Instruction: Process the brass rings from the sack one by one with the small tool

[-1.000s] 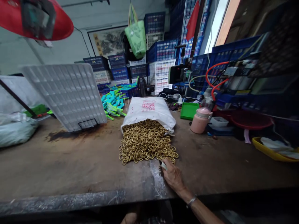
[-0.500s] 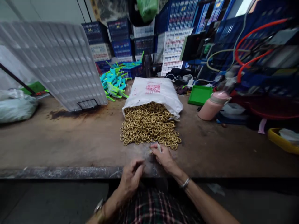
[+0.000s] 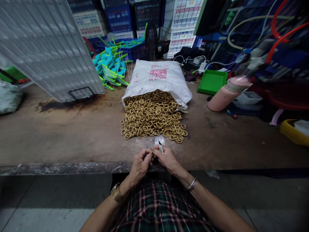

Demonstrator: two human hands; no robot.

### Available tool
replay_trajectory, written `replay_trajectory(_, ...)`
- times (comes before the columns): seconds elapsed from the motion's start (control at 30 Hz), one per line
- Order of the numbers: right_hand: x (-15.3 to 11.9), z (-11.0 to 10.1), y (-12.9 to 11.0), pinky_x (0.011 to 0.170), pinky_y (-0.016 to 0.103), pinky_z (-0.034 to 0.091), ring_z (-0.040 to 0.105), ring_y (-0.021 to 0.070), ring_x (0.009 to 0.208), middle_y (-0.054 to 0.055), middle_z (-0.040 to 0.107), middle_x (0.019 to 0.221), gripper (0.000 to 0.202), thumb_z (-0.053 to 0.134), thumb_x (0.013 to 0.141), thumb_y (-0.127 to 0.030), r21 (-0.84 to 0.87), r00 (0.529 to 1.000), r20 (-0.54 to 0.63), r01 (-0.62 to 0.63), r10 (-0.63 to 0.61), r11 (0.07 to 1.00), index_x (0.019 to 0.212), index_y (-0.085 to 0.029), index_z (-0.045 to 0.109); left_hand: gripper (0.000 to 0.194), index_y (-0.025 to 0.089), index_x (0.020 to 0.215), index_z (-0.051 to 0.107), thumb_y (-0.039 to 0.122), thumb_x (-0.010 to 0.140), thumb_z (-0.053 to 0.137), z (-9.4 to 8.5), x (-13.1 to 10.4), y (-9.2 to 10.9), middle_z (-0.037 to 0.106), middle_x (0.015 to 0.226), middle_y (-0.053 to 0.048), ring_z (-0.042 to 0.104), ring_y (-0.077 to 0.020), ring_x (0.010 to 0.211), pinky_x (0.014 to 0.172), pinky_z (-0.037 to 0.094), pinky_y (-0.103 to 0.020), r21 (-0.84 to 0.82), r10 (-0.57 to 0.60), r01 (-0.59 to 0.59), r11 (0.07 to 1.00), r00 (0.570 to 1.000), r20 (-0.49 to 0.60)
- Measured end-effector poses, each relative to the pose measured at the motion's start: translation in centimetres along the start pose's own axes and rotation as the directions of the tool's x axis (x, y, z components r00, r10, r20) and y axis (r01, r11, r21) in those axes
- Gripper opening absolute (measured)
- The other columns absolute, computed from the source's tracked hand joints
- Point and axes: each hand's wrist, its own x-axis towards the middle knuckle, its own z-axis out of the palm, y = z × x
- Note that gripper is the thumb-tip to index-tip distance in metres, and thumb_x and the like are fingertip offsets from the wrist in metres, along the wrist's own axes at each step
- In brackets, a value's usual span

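Close to the table's front edge, my left hand [image 3: 140,164] and my right hand [image 3: 168,159] meet at their fingertips. A slim pale knife [image 3: 160,148] with a dark pointed tip is gripped in my right hand, tip upward and away from me. A small bit of gold shows between the pinched fingertips of both hands; it looks like a gold ring [image 3: 151,152], mostly hidden by the fingers. Just beyond, a heap of gold rings [image 3: 152,117] spills from the mouth of a white sack [image 3: 159,80] with red print.
Left of the sack stand a tall ribbed white panel [image 3: 55,48] and a pile of turquoise-and-green plastic pieces [image 3: 112,67]. On the right are a green tray [image 3: 212,81], a pink bottle [image 3: 227,95] and a yellow basin [image 3: 292,132]. Stacked crates [image 3: 118,19] line the back.
My left hand has come forward and to the right, so its fingertips now meet those of my right hand. The right hand still holds the knife. The view has tilted downward.
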Motion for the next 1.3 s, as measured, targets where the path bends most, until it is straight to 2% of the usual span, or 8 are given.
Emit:
replay_trajectory(0.2, 0.2, 0.1, -0.2, 0.051, 0.019, 0.034, 0.043, 0.0082, 0.052, -0.005, 0.049, 0.053, 0.022, 0.053, 0.072, -0.036, -0.186, 0.998, -0.017, 0.055, -0.059, 0.981, 0.063, -0.016, 0.053, 0.031, 0.014, 0.079, 0.054, 0.044, 0.074, 0.055, -0.4, -0.2, 0.6, 0.056, 0.062, 0.001, 0.049, -0.0073, 0.047, 0.044, 0.038, -0.018, -0.139, -0.179, 0.185, 0.973, 0.982, 0.055)
replay_trajectory(0.4, 0.3, 0.4, 0.1, 0.052, 0.019, 0.036, 0.045, 0.0084, 0.051, -0.003, 0.053, 0.056, 0.023, 0.046, 0.076, -0.034, -0.144, 0.998, 0.036, 0.06, -0.055, 0.988, 0.068, -0.016, 0.057, 0.031, 0.014, 0.078, 0.053, 0.044, 0.075, 0.057, -0.8, -0.9, 0.4, 0.053, 0.065, 0.001, 0.046, -0.0053, 0.047, 0.045, 0.036, -0.017, -0.341, -0.203, 0.246, 0.907, 0.967, 0.157)
replay_trajectory(0.5, 0.3, 0.3, 0.2, 0.054, 0.02, 0.037, 0.048, 0.0097, 0.053, -0.002, 0.054, 0.057, 0.021, 0.043, 0.076, -0.03, -0.237, 0.997, -0.005, 0.073, -0.076, 0.969, 0.07, -0.016, 0.058, 0.032, 0.015, 0.077, 0.051, 0.045, 0.073, 0.059, -0.9, -1.3, 0.4, 0.052, 0.064, 0.003, 0.044, -0.0046, 0.046, 0.045, 0.035, -0.017, -0.445, -0.218, 0.272, 0.853, 0.961, 0.169)
replay_trajectory(0.6, 0.0, 0.1, 0.2, 0.056, 0.021, 0.036, 0.05, 0.0113, 0.056, -0.001, 0.055, 0.059, 0.02, 0.04, 0.077, -0.025, -0.439, 0.986, -0.033, 0.135, -0.166, 0.889, 0.076, -0.017, 0.058, 0.033, 0.016, 0.076, 0.048, 0.046, 0.072, 0.061, -1.0, -1.5, 0.5, 0.051, 0.062, 0.003, 0.044, -0.0051, 0.047, 0.045, 0.034, -0.017, -0.49, -0.22, 0.262, 0.832, 0.965, 0.143)
replay_trajectory(0.7, -0.8, 0.2, 0.2, 0.056, 0.02, 0.034, 0.049, 0.0116, 0.057, -0.001, 0.055, 0.061, 0.018, 0.037, 0.077, -0.018, -0.619, 0.964, 0.097, 0.254, -0.248, 0.743, 0.076, -0.018, 0.055, 0.032, 0.015, 0.076, 0.049, 0.045, 0.073, 0.06, -1.1, -1.6, 0.6, 0.052, 0.063, 0.003, 0.044, -0.0053, 0.048, 0.045, 0.034, -0.017, -0.469, -0.202, 0.228, 0.853, 0.974, 0.106)
replay_trajectory(0.87, -1.5, 0.7, 0.2, 0.058, 0.02, 0.031, 0.049, 0.0115, 0.06, 0.001, 0.058, 0.068, 0.02, 0.038, 0.07, -0.009, -0.762, 0.94, 0.235, 0.336, -0.247, 0.553, 0.077, -0.018, 0.054, 0.033, 0.016, 0.077, 0.049, 0.047, 0.074, 0.057, -1.1, -1.6, 0.5, 0.053, 0.063, 0.002, 0.046, -0.0062, 0.049, 0.046, 0.036, -0.018, -0.38, -0.196, 0.206, 0.902, 0.978, 0.066)
replay_trajectory(1.13, -1.4, 1.0, 0.1, 0.058, 0.022, 0.029, 0.05, 0.0119, 0.062, 0.003, 0.061, 0.073, 0.021, 0.036, 0.074, -0.009, -0.81, 0.936, 0.293, 0.35, -0.194, 0.47, 0.083, -0.017, 0.054, 0.034, 0.016, 0.078, 0.049, 0.048, 0.072, 0.058, -1.2, -1.6, 0.1, 0.054, 0.061, 0.003, 0.047, -0.0067, 0.047, 0.046, 0.037, -0.018, -0.29, -0.194, 0.189, 0.938, 0.981, 0.011)
replay_trajectory(1.3, -1.1, 0.9, -1.0, 0.055, 0.024, 0.026, 0.053, 0.013, 0.061, 0.005, 0.063, 0.072, 0.025, 0.037, 0.075, -0.01, -0.877, 0.951, 0.293, 0.309, -0.1, 0.369, 0.091, -0.016, 0.054, 0.03, 0.016, 0.072, 0.047, 0.045, 0.077, 0.055, -1.4, -2.4, 0.4, 0.047, 0.053, 0.006, 0.044, -0.0062, 0.047, 0.049, 0.037, -0.019, -0.278, -0.096, 0.097, 0.956, 0.995, 0.018)
